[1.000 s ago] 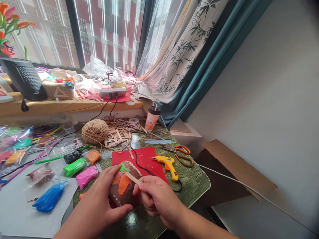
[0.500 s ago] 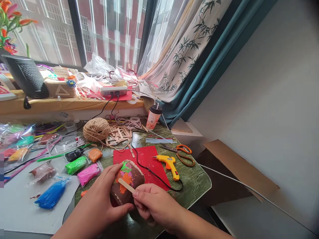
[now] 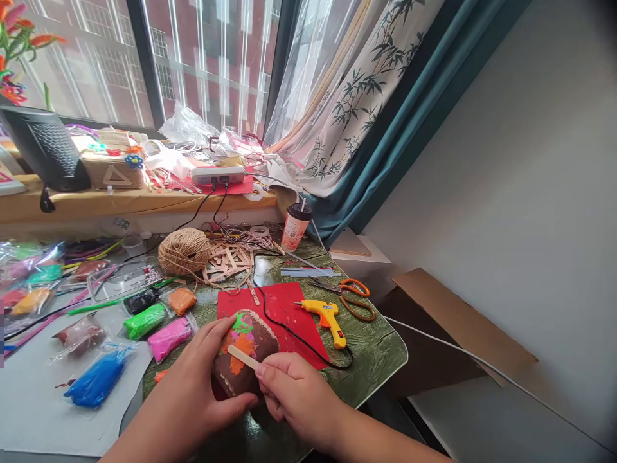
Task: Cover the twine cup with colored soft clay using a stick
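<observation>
1. We see the left hand (image 3: 197,376) gripping a brown piece (image 3: 250,378) at its left side, the thumb along the near edge and the fingers bent over the far part.
2. The brown piece sits between both hands at the near side of the worktop (image 3: 380,354), overlapping the lower left of a red sheet (image 3: 289,305) in our view; we cannot tell whether it rests on anything.
3. On its face we count patches in 3 colours: green (image 3: 241,321), pink (image 3: 242,335) and orange (image 3: 247,343), with a pale, ropelike trim along the edges.
4. The right hand (image 3: 301,395) is closed on a wooden stick (image 3: 242,357), pinched near its end; the flat tip lies over the orange patch, though we cannot tell whether it presses.
5. To the right, we find a yellow glue gun (image 3: 326,316) partly on the red sheet, its black cord looping below, and orange-handled scissors (image 3: 354,299) just beyond.
6. To the left, 4 small bags in black (image 3: 141,300), green (image 3: 144,321), pink (image 3: 169,337) and orange (image 3: 182,300) lie near a blue bag (image 3: 95,384) on a white sheet (image 3: 38,411).
7. Farther back, we spot a twine ball (image 3: 184,251) beside a heap of wooden sticks (image 3: 229,262), and a lidded cup (image 3: 295,228) standing upright.
</observation>
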A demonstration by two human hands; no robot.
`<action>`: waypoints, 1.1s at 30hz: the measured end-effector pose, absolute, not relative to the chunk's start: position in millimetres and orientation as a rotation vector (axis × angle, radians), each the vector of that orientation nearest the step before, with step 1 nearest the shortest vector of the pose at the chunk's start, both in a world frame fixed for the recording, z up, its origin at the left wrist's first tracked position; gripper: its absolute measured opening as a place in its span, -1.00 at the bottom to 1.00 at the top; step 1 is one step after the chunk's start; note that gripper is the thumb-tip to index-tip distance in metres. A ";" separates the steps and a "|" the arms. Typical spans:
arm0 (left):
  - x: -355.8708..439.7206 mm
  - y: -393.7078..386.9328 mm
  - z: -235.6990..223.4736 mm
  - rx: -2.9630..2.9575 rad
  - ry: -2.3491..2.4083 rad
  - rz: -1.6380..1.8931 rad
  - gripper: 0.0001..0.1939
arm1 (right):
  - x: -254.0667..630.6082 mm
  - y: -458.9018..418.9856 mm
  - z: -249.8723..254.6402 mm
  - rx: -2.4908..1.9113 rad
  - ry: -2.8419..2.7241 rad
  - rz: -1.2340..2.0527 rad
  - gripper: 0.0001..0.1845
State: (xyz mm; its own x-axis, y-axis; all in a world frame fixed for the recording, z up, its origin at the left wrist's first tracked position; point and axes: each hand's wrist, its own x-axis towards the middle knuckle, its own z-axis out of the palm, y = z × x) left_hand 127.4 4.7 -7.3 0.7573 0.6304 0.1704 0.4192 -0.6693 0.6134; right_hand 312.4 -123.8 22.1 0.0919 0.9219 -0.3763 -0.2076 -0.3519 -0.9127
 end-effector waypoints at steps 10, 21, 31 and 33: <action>128.0 3.9 -7.9 2.371 0.777 0.507 -0.03 | 312.1 -123.0 28.8 -1.305 -0.693 1.482 -0.41; 125.6 6.2 -14.7 2.418 0.777 0.534 0.02 | 312.2 -122.6 32.4 -1.381 -0.682 1.426 -0.43; 126.1 5.4 -18.5 2.502 0.758 0.541 0.04 | 318.5 -118.9 34.9 -1.412 -0.649 1.426 -0.46; 126.4 5.2 -19.3 2.523 0.758 0.538 0.05 | 321.2 -119.3 36.6 -1.419 -0.686 1.408 -0.47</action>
